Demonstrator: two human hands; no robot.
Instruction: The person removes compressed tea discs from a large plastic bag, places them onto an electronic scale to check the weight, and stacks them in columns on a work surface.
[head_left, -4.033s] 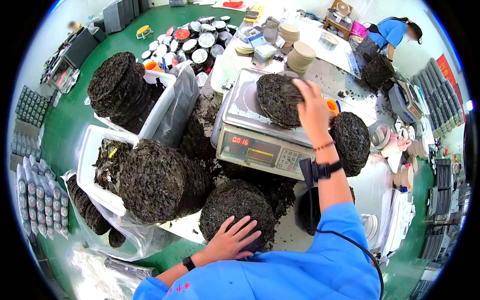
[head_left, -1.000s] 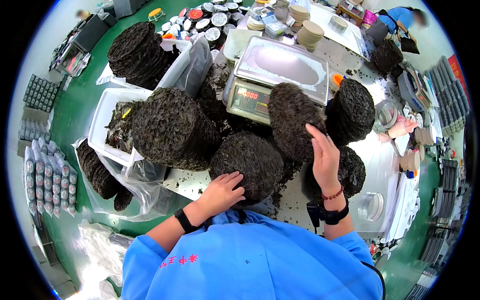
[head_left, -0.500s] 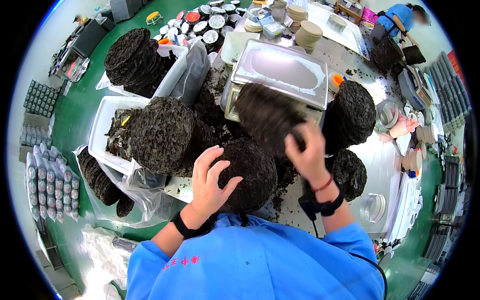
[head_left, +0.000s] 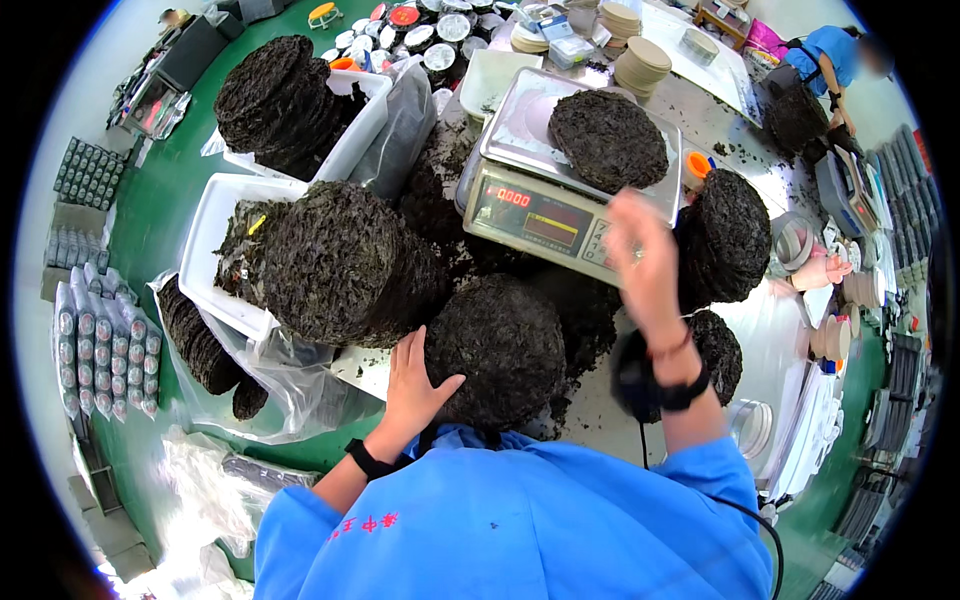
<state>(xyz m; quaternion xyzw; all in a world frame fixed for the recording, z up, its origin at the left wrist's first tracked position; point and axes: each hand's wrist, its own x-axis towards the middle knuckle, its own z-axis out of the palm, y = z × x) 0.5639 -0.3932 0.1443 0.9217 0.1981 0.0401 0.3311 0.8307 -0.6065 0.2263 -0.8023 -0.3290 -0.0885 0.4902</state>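
A dark, round cake of dried seaweed (head_left: pixel 608 140) lies on the metal pan of a digital scale (head_left: pixel 540 225), toward its right side. Just below that cake's near edge is my right hand (head_left: pixel 645 260), smeared by motion, so its grip is unclear. My left hand (head_left: pixel 412 390) is open, thumb and fingers spread against the left side of a seaweed stack (head_left: pixel 495 350) close to my body. Left of it, a larger seaweed stack (head_left: pixel 345 265) leans on its side out of a white bin (head_left: pixel 200 240).
More seaweed stacks stand right of the scale (head_left: pixel 725 235) and in a far-left bin (head_left: pixel 270 105). An orange-topped jar (head_left: pixel 696 165) sits by the scale. Pale round discs (head_left: pixel 642 65) are piled behind. At far right a co-worker in blue (head_left: pixel 825 60) handles seaweed.
The seaweed cake went from beside my right hand onto the scale pan, uncovering the display. My right hand moved right; my left hand came down onto the near stack's side.
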